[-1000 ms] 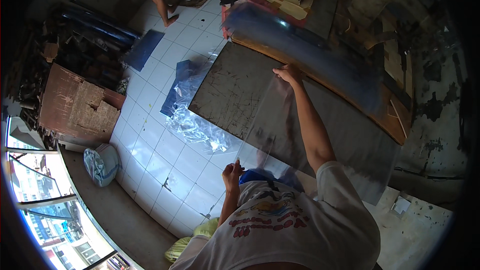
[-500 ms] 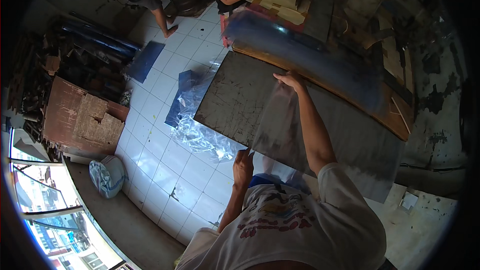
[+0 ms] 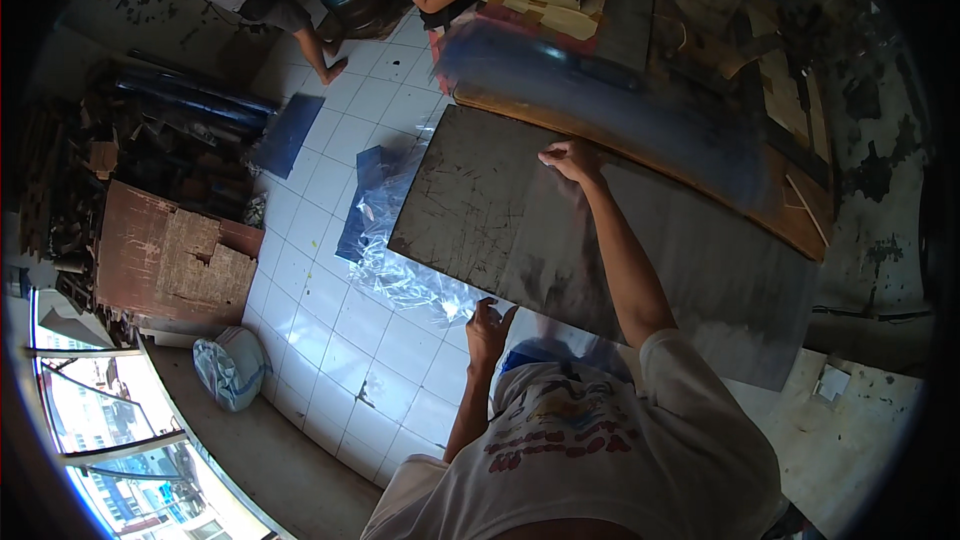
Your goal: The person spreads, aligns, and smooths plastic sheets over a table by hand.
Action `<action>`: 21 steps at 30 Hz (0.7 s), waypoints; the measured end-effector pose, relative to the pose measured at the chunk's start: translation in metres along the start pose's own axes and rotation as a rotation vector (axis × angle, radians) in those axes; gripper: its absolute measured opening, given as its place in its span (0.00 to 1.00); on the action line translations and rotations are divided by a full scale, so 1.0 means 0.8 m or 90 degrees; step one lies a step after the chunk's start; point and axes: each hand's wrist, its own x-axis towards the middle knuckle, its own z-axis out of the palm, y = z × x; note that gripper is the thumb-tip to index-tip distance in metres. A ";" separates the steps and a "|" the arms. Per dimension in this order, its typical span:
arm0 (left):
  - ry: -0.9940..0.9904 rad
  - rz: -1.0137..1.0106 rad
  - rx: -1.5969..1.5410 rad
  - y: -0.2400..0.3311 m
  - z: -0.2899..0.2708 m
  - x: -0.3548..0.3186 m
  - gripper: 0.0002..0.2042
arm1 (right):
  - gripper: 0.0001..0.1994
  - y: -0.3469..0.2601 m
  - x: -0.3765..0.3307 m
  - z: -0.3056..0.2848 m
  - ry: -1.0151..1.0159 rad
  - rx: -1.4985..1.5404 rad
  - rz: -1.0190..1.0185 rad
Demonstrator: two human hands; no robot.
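Note:
A clear plastic sheet [image 3: 680, 270] lies over the right part of a dark, scratched board [image 3: 450, 190]. My right hand [image 3: 572, 162] is at the sheet's far left corner, its fingers drawn together there. At the board's near edge, my left hand [image 3: 487, 332] has thumb and fingers apart, just beside the sheet's near left corner, with nothing visible between them. The scratched left end of the board shows bare past the sheet's edge.
Behind the board, a translucent bluish roll [image 3: 600, 110] rests on a wooden tabletop [image 3: 800, 240]. Crumpled clear plastic [image 3: 410, 280] lies on the white tiled floor [image 3: 345, 340] to the left. A white sack [image 3: 230, 368] and scrap boards [image 3: 180, 255] stand farther left. Two people are at the back.
My left hand has opened and come away from the sheet's corner. The lifted left part of the sheet has settled flat on the board. My right hand's fingers have curled inward.

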 end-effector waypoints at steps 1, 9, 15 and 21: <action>0.001 -0.005 0.004 -0.004 0.001 -0.002 0.06 | 0.19 -0.010 -0.008 0.003 0.079 -0.053 -0.013; -0.082 -0.212 -0.195 -0.020 0.012 -0.001 0.12 | 0.18 -0.015 -0.040 0.021 0.403 -0.166 -0.153; -0.201 -0.325 -0.542 -0.037 0.007 -0.004 0.17 | 0.16 -0.022 -0.043 0.023 0.403 -0.205 -0.149; -0.180 -0.317 -0.596 -0.042 0.012 -0.009 0.14 | 0.14 -0.025 -0.075 0.028 0.493 -0.270 -0.194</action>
